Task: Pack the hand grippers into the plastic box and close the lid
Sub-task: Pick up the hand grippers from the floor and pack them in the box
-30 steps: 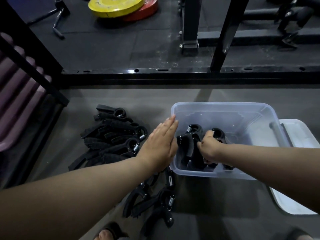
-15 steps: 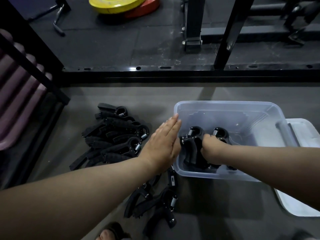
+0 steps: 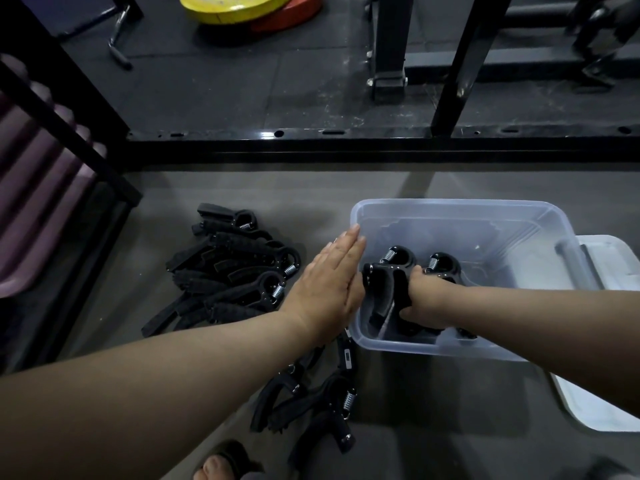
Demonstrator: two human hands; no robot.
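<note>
On the floor (image 3: 242,188) the clear box (image 3: 450,203) is sitting open, its lid (image 3: 602,403) lying flat just beside its right wall. A large pile of grippers (image 3: 235,271) is waiting left of the box, a smaller bunch (image 3: 322,393) by its near left corner. Our left hand (image 3: 329,282) is staying flat, fingers straight, bracing the left wall as before. Our right hand (image 3: 424,299) is clutching a gripper (image 3: 384,289) in the box's near left corner, slightly lower than a second ago, so we are likely seating it; most packing remains.
</note>
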